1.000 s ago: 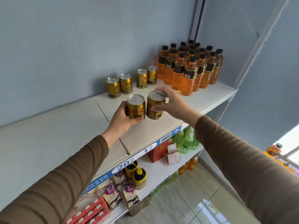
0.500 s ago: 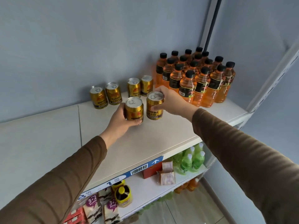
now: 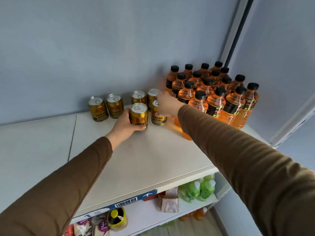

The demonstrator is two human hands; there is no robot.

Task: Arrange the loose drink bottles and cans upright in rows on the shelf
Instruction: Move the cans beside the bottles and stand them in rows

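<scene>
Cans point(image 3: 139, 116) left of bottles point(image 3: 214, 92) on shelf point(image 3: 153, 159)

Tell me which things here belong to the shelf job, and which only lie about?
Belong to the job:
- gold can in the left hand
- gold can under the right hand
- four gold cans at the wall
- orange bottles
- top shelf

Only lying about:
- green bottles
- yellow-capped jar
- snack packets
</scene>
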